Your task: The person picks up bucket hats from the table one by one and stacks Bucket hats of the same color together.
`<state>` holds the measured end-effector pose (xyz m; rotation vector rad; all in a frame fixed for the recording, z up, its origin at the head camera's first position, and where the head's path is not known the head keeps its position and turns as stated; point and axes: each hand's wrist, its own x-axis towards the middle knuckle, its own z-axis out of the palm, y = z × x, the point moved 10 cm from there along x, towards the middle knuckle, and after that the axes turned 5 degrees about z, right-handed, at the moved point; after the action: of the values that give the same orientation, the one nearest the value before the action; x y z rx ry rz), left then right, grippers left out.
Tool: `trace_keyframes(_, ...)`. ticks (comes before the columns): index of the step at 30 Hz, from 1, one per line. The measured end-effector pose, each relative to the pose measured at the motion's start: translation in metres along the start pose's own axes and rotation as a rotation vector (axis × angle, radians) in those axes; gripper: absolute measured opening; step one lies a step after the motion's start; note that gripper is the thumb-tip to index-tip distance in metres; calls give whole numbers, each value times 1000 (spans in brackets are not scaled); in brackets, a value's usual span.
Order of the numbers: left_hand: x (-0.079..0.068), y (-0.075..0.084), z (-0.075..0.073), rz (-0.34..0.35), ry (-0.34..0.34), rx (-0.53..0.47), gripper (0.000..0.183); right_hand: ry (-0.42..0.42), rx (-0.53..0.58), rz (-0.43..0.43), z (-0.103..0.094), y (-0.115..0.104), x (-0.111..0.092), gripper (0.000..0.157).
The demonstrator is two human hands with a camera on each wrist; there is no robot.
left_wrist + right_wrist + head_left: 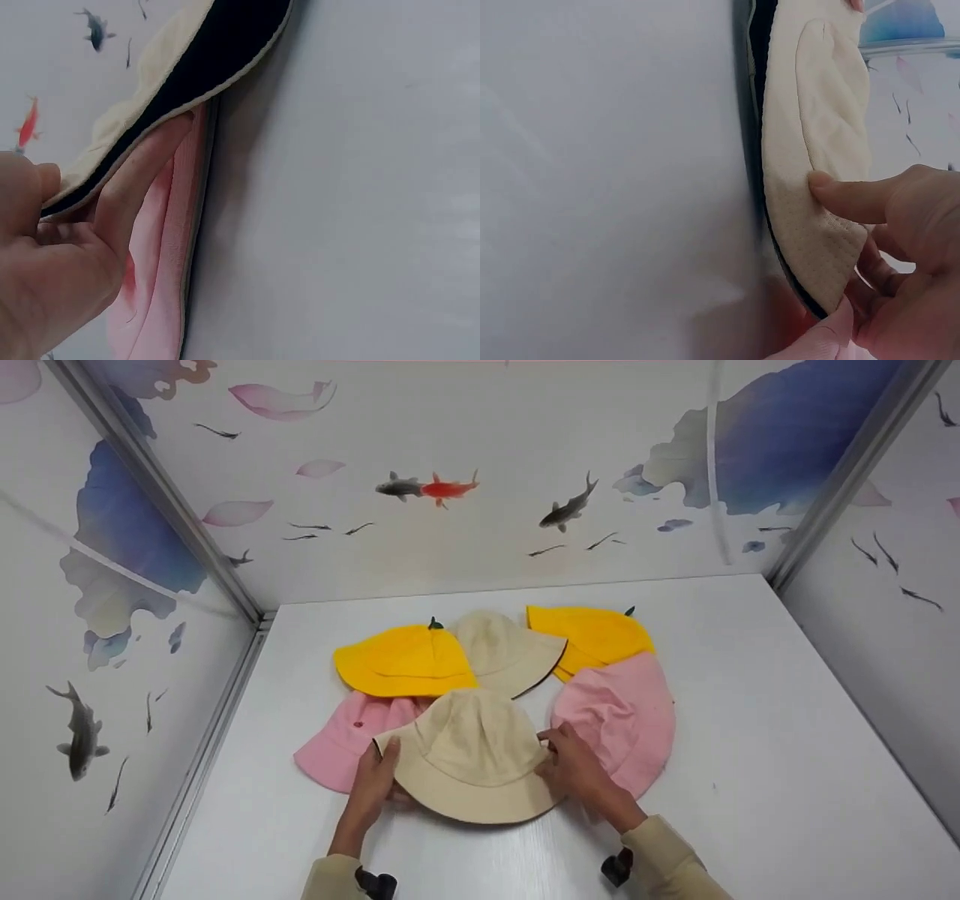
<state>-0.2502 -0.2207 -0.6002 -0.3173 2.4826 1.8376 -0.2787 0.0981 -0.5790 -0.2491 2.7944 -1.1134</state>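
Note:
A beige bucket hat with a dark lining is at the front, crown up, between both hands. My left hand pinches the left side of its brim, thumb on top and fingers underneath; in the left wrist view the dark underside shows. On the other side my right hand grips the brim, with the thumb pressed on the beige cloth. Close to the left hand, a pink hat lies partly under the beige brim. Another pink hat lies beside the right hand.
Behind are a yellow hat with a green stem on the left, a second beige hat, and another yellow hat at the back right, all overlapping neighbours. The white table is bounded by printed panels at the back and sides.

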Motion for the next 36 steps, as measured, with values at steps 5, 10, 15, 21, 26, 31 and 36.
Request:
trace_keyframes(5, -7, -4, 3, -35, -16, -106, 55, 15, 53, -73, -2, -6, 4, 37)
trace_keyframes(10, -12, -11, 2, -67, -4, -145, 44, 61, 56, -122, -4, -10, 8, 34)
trace_keyframes(15, -13, -13, 1, -70, 6, -184, 43, 83, 54, -155, -4, -12, 10, 33)
trace_keyframes(21, -15, -11, 1, -40, -7, -201, 46, 80, 68, -138, -3, -11, 13, 36)
trace_keyframes(26, -19, -15, -3, -49, 18, -216, 47, 49, 79, -143, 0, -13, 17, 37)
trace_keyframes(31, -22, -12, -8, -32, 46, -246, 46, 23, 127, -98, 0, -12, 22, 37)
trace_keyframes(36, -25, -8, -15, -14, 68, -276, 47, 53, 145, -134, -3, -21, 26, 37)
